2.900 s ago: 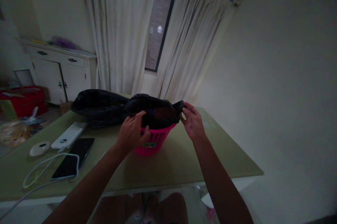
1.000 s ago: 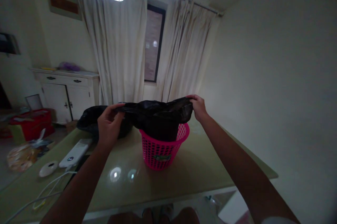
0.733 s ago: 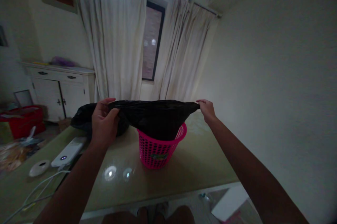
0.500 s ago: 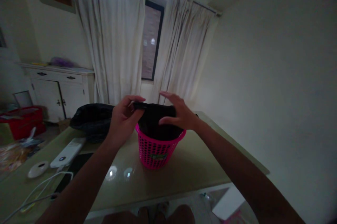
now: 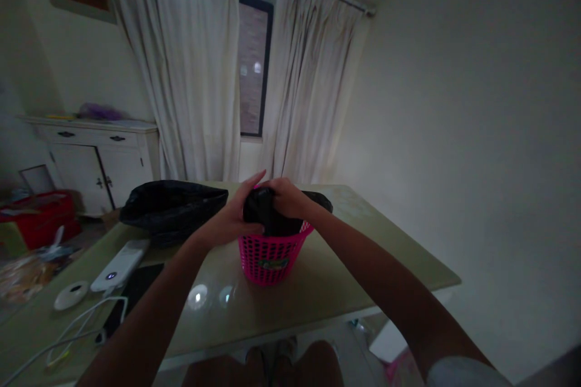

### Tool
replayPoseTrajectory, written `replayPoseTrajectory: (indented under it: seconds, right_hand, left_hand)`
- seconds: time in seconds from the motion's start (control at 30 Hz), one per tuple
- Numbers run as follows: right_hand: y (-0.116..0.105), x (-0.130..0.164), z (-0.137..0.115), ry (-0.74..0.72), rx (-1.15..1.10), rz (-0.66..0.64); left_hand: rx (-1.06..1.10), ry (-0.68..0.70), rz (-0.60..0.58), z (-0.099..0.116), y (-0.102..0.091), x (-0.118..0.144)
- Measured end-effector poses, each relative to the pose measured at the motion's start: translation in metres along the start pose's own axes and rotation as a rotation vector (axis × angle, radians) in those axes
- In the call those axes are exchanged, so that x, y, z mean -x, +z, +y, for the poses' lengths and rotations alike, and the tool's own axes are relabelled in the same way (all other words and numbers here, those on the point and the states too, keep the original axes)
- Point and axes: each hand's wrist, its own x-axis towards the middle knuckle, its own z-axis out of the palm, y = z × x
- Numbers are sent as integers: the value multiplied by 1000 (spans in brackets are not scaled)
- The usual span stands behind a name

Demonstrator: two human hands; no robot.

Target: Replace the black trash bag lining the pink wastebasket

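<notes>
Both hands meet at frame centre over the pink basket [image 5: 269, 257]: left hand [image 5: 236, 217] and right hand [image 5: 284, 196] are together, each clamped on the gathered mouth of the black bag [image 5: 272, 217] that sits inside the basket. The bag's top is bunched into a dark knot between the fingers, with a flap of plastic hanging over the basket's right rim. Holding it from both sides looks like a way to keep the neck pinched shut and the bag centred in the basket; I can't tell whether the fingers are twisting or just squeezing, too dark. The basket stands upright on the worktop [image 5: 345, 266], mid-frame, perforated wall facing the camera with a small label low on it. Left of it, just beside the left wrist, lies a second black bag [image 5: 170, 208], slumped flat and apart from the basket. Lower left of the frame: a white power bank [image 5: 118, 257], a dark phone [image 5: 131, 290] just beside it, a round white disc [image 5: 70, 294] and a white cable [image 5: 72, 332] looping off the edge, all well clear of the hands. Behind, upper half: curtains [image 5: 200, 78] around a window, white cabinet [image 5: 97, 154] at the left, three lamps at the top edge.
</notes>
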Motion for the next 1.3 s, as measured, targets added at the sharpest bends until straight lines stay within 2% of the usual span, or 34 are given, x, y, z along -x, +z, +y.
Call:
replayPoseTrajectory:
  seconds: [0.1,0.2,0.27,0.33,0.43,0.5,0.6,0.67,0.73,0.8,0.9,1.0,1.07,1.13,1.2,1.27,1.3]
  right_hand:
    - [-9,7,16,124,-140,57]
    - [-9,11,26,212,-233,96]
    - [-2,10,23,168,-217,31]
    - [6,9,15,55,-133,-64]
    - [4,12,8,-61,-9,-173]
    - [-11,20,16,-15,74,-218]
    - [-45,38,45,200,371,-219]
    - [-68,50,65,390,518,-206]
    - [-86,59,76,488,506,-200]
    - [-97,64,76,441,412,-140]
    - [-104,66,66,247,83,111]
    - [-99,69,67,150,-436,489]
    - [-89,76,77,173,-698,629]
    - [-76,87,89,205,-842,570]
    - [-60,95,97,204,-884,400]
    - [-46,95,95,208,-879,271]
    - [-39,90,89,221,-883,250]
  left_hand:
    - [101,-51,24,-13,-3,3]
    - [117,-77,65,-11,0,-1]
    - [170,-115,49,0,10,-9]
    - [261,-157,72,14,23,-19]
    - [438,-252,254,23,37,-28]
    - [642,-321,433,21,38,-26]
    - [840,-312,619,14,28,-20]
    - [760,-292,662,9,20,-18]
    - [525,-321,646,5,14,-21]
    - [225,-353,557,0,11,-27]
    - [-80,-306,391,-10,11,-36]
    - [-175,-271,325,-21,12,-42]
    - [-181,-280,347,-30,13,-42]
    - [-171,-284,385,-37,13,-41]
    - [-158,-286,434,-40,14,-39]
    - [-106,-299,462,-38,16,-38]
    - [-58,-312,454,-34,17,-38]
